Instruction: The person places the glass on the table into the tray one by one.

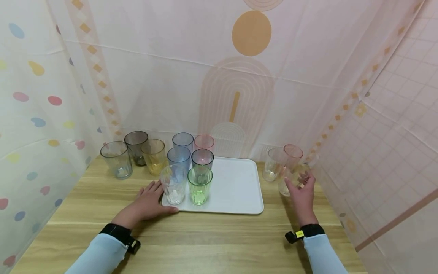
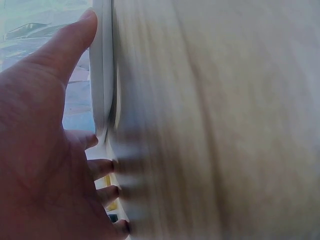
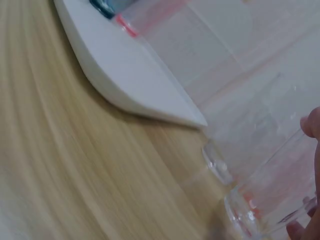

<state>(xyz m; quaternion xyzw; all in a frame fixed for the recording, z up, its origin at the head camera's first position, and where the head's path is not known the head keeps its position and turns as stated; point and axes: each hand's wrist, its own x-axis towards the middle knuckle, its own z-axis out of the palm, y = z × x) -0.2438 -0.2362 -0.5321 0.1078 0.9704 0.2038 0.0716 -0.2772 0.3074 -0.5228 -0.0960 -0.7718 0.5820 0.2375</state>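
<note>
My right hand [image 1: 302, 198] grips a clear drinking glass [image 1: 284, 188] to the right of the tray, thumb on its near left side. In the right wrist view the base of this glass [image 3: 245, 215] is close over the wood, with only some fingertips [image 3: 311, 125] at the frame's edge. My left hand [image 1: 148, 202] rests at the white tray's [image 1: 236, 186] front left corner. Its thumb [image 2: 75, 37] lies along the front rim and its fingers extend past the left end. Closest to it on the tray stand a clear glass [image 1: 174, 192] and a green glass [image 1: 200, 190].
Behind those two, the tray carries two blue glasses [image 1: 182, 140], a pink glass [image 1: 204, 140] and a dark grey one [image 1: 202, 156]. Left of it stand a greyish glass [image 1: 118, 160], a smoky one [image 1: 137, 146] and a yellow one [image 1: 154, 156]. Another clear glass [image 1: 271, 171] and a pink glass [image 1: 292, 151] stand right.
</note>
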